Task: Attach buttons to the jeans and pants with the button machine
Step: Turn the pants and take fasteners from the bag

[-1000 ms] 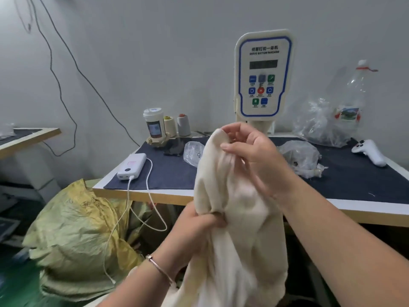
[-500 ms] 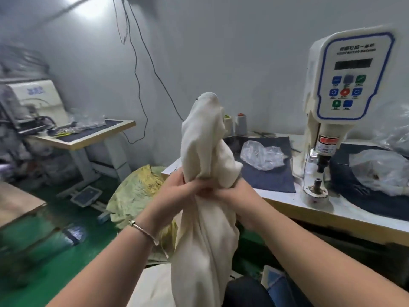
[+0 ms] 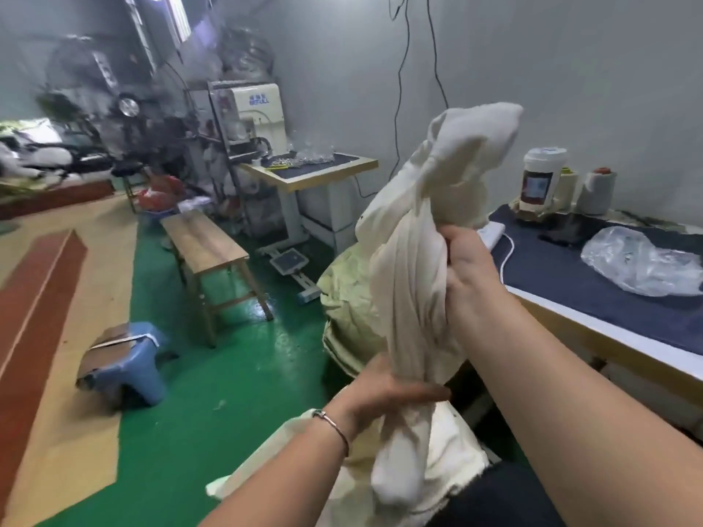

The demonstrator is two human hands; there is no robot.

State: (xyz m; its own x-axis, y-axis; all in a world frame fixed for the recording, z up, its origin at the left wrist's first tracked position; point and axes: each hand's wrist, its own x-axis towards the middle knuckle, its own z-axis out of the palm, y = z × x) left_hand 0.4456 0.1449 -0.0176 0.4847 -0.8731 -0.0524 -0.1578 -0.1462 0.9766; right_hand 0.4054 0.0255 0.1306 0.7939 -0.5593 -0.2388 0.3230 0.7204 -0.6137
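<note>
Head view: camera has swung left since half a second ago; the button machine that stood at the right edge is now out of frame, and a second machine [image 3: 258,119] on its own small table shows at mid-left with a wooden bench [image 3: 207,247] and a blue stool [image 3: 133,361] on the green floor [image 3: 213,393].

The cream pants [image 3: 422,260] are bunched into a vertical roll, held up in the air in front of the person, left of the work surface [image 3: 616,329] and not touching it. Their top end now flops toward the right; earlier it stood straight up.

Hands have separated. Earlier both gripped at one height, touching. Now the right hand [image 3: 469,271] grips the roll at mid-height, fingers wrapped round the fabric and hidden behind it. The left hand [image 3: 384,393] has dropped lower and clamps the roll near its bottom, thumb across the front. A thin bracelet [image 3: 334,427] sits on the left wrist.

Containers: a clear plastic bag [image 3: 639,264] lies on the dark mat of the surface; contents too blurred to tell. A white lidded cup [image 3: 542,178] stands at the back beside two thread cones [image 3: 597,192]. A yellowish woven sack [image 3: 350,294] sits on the floor behind the pants, contents not visible.
</note>
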